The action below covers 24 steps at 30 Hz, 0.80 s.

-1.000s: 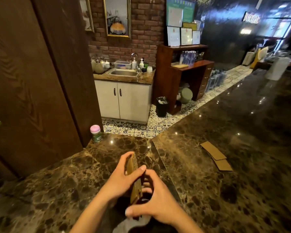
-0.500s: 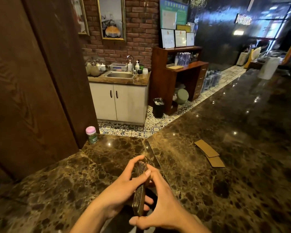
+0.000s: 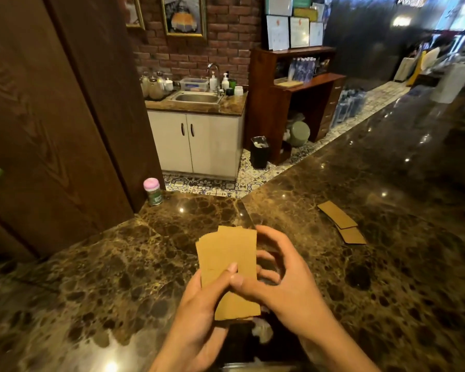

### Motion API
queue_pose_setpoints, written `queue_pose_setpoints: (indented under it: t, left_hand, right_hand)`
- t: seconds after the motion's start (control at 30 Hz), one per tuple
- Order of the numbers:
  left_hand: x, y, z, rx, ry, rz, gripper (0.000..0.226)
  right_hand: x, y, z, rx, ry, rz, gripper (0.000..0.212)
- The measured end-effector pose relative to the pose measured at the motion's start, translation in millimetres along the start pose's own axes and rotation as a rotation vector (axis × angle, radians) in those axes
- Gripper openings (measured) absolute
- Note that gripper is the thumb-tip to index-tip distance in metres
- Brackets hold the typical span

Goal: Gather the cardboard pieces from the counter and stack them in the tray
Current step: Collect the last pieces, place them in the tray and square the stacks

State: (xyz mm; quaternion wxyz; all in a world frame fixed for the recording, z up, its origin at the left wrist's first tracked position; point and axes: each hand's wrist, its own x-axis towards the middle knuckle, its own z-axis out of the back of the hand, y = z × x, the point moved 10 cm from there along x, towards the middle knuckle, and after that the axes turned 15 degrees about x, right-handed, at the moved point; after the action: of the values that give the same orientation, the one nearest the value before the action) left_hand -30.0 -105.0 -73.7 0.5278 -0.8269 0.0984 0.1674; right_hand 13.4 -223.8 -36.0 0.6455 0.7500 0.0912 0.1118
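A stack of brown cardboard pieces (image 3: pixel 228 257) is held flat-side up above the dark marble counter (image 3: pixel 118 264), its top pieces slightly fanned. My left hand (image 3: pixel 199 315) grips the stack from the lower left with the thumb on top. My right hand (image 3: pixel 279 285) holds its right edge, thumb pressed on the face. Two more cardboard pieces (image 3: pixel 341 222) lie overlapped on the counter to the right, out of both hands. A dark tray (image 3: pixel 253 342) is partly visible below my hands, mostly hidden by them.
A small jar with a pink lid (image 3: pixel 153 191) stands at the counter's far left corner beside a wooden panel (image 3: pixel 51 130). Beyond the counter are a sink cabinet (image 3: pixel 196 140), a black bin (image 3: pixel 259 151) and a wooden shelf unit (image 3: pixel 304 103).
The stack was held on edge between both hands; now it is turned flat with its broad face up. The view has shifted slightly closer.
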Motion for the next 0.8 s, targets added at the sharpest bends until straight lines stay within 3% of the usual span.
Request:
queue_pose_setpoints:
  t: [0.07,0.17,0.23,0.37,0.5,0.6,0.67,0.73,0.8]
  left_hand:
    - [-10.9,-2.0,-2.7,-0.005,-0.032,-0.005,0.044]
    - [-25.1,-5.8,-7.3,0.011,-0.042,-0.042,0.035]
    - [-32.3,-3.6,-7.5,-0.006,-0.041,-0.050,0.030]
    - [-39.7,-4.2,-4.4,0.015,-0.061,-0.089,0.028]
    - [-43.1,-4.0,-2.0,0.052,-0.083,-0.089,0.038]
    - [-45.8,-1.8,-4.4,0.039,-0.054,-0.064,0.038]
    - [-48.5,0.9,-7.2,0.019,-0.017,-0.032,0.039]
    - [-50.6,5.4,-10.3,-0.004,0.023,0.028,0.042]
    - [-50.1,8.8,-11.9,-0.014,0.053,0.078,0.048]
  right_hand:
    - [-9.2,-3.8,-2.9,0.170,-0.005,-0.064,0.073]
    - [-24.4,7.8,-0.4,0.231,-0.046,-0.031,0.040]
    - [-33.5,12.6,6.9,0.250,-0.109,-0.005,0.030]
    - [-41.3,19.9,16.9,0.192,-0.173,0.016,0.031]
    - [-38.1,20.2,13.3,0.213,-0.094,-0.053,0.040]
    - [-30.8,24.0,17.1,0.148,-0.057,-0.072,0.035]
    - [-28.6,40.0,25.2,0.077,-0.096,0.058,0.030]
    - [-35.4,68.1,31.2,-0.020,-0.141,0.313,0.028]
    - [-48.8,89.4,19.8,-0.105,-0.032,0.568,0.023]
